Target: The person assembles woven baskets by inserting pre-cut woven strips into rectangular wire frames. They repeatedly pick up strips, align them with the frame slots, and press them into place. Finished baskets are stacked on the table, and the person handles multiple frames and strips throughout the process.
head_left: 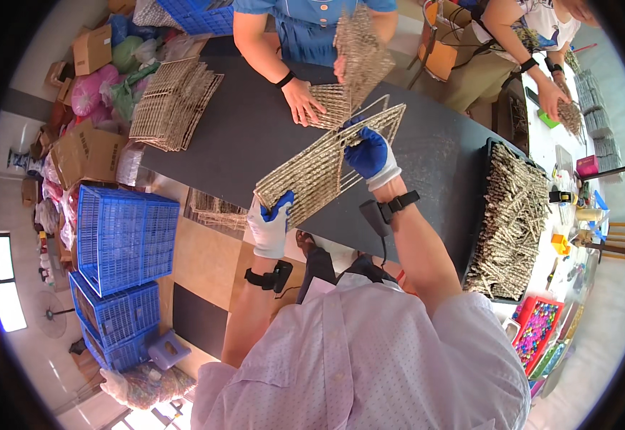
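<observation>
Our left hand (272, 222) pinches the near corner of a slatted panel (302, 179) — our right hand (371, 153) grips its far end — so it slants between them; beyond, a co-worker's hand (302, 102) touches another panel (332, 102).

On the table (244, 118), racks (173, 104) lie left of the hands (371, 156), a tray (479, 208) of sticks (509, 222) right.
</observation>
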The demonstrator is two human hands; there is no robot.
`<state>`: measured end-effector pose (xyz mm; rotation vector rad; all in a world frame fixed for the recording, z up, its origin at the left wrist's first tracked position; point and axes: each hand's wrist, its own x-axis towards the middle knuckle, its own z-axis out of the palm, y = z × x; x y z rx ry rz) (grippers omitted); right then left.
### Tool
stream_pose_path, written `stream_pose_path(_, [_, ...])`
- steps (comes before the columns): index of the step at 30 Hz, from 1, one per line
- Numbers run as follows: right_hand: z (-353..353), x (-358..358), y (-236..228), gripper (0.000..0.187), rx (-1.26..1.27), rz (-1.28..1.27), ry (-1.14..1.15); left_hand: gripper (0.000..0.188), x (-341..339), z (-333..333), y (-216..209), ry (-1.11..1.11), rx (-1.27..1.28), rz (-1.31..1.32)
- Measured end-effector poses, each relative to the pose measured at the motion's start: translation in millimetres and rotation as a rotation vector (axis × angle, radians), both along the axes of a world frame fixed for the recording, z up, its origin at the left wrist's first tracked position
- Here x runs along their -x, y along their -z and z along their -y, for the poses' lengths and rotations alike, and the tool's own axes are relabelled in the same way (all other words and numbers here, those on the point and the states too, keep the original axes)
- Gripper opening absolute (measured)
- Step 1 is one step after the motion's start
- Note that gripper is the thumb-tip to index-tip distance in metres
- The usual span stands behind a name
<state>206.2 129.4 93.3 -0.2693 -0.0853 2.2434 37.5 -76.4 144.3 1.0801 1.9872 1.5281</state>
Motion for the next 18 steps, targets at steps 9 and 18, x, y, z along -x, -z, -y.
stream_pose_path(9, [-7,9,5,0.014,0.14,0.223,0.101,0.029,-5,-5,-2,0.024,0.019,-0.159])
stream_pose_path(18, [8,-37,-20,0.012,0.184,0.246,-0.256,0.028,32,-1,-35,0.043,0.009,-0.19])
